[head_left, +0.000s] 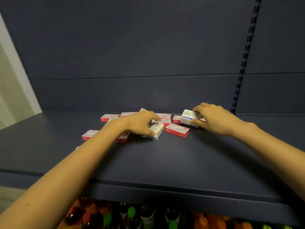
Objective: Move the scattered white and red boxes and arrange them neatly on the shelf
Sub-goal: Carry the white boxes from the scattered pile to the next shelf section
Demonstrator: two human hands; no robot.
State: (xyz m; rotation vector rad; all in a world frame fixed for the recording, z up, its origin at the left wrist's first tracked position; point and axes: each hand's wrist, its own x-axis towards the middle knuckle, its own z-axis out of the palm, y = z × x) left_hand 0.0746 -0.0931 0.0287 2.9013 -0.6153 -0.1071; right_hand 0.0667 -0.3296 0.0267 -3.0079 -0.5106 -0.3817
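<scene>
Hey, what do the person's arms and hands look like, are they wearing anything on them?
Both forearms are bare as far as the frame's edge, with no sleeve in view. Neither the left hand nor the right hand wears a glove, and no watch, bracelet or ring shows.

The left grip (140,123) covers the rear of one white box (157,129) and parts of several red boxes (89,134). The right grip (214,119) hides the right ends of the stacked white boxes (189,117). Box print is too small to read. The bottom edge cuts off the bottles (132,217) below the shelf (165,162).
</scene>
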